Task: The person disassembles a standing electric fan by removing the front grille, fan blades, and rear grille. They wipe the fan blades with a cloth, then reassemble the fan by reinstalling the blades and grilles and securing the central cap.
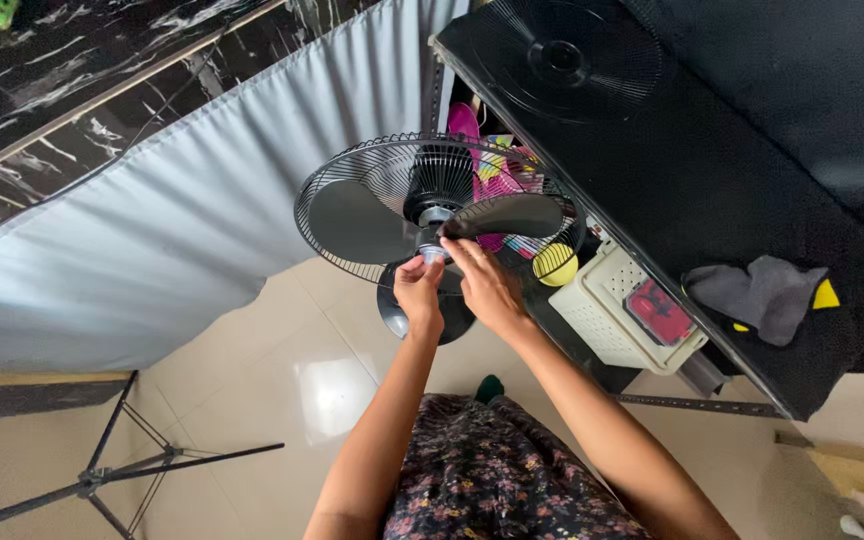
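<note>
While fan (437, 205) stands at frame centre, rear grille on, my left hand (418, 291) pinches blade hub cap (433, 252); right hand (487, 285) steadies blade (512, 215). Best I hold blade firm, turn cap squarely.

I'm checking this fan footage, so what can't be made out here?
Head view only:
- Blade hub cap: covered by the fingers of the left hand and right hand.
- Fan base: mostly behind both hands.
- Items behind the rear grille: a pink jumble, too cluttered to identify.
- Tripod: cut off by the left edge.
</note>
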